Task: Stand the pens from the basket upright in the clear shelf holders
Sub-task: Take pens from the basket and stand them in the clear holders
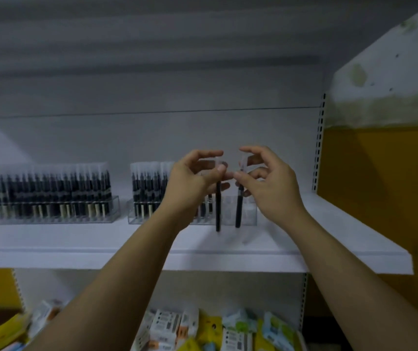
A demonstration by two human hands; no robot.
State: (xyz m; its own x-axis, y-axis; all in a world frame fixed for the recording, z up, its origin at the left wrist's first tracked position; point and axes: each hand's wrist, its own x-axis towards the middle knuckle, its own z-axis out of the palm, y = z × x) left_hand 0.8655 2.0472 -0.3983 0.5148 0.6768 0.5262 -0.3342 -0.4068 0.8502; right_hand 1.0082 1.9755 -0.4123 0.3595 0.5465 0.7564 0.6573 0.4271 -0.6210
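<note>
Two pens are held at the centre of the frame, just above the white shelf board [329, 224]. A slim black plastic pen with a clear cap [218, 209] is pinched near its capped top between the thumb and fingers of the left hand [195, 181]. A second black clear-capped pen [238, 211] is pinched in the same way by the right hand [268, 186]. Both pens hang nearly upright, barrels down, close beside each other but apart, in front of the empty right end of the partly filled clear plastic holder [249, 214]. At the left of the frame a full clear plastic holder [115, 207] is seen, packed with upright pens. The basket is not in view.

The pens are judged to be light and stiff, with smooth barrels that may slip under a loose pinch. A cap might pull off if it alone were gripped, so hold is best taken on the barrel just below the cap, leaving the lower end free to be guided into a slot. The holder looks light and could be nudged by a careless push
</note>
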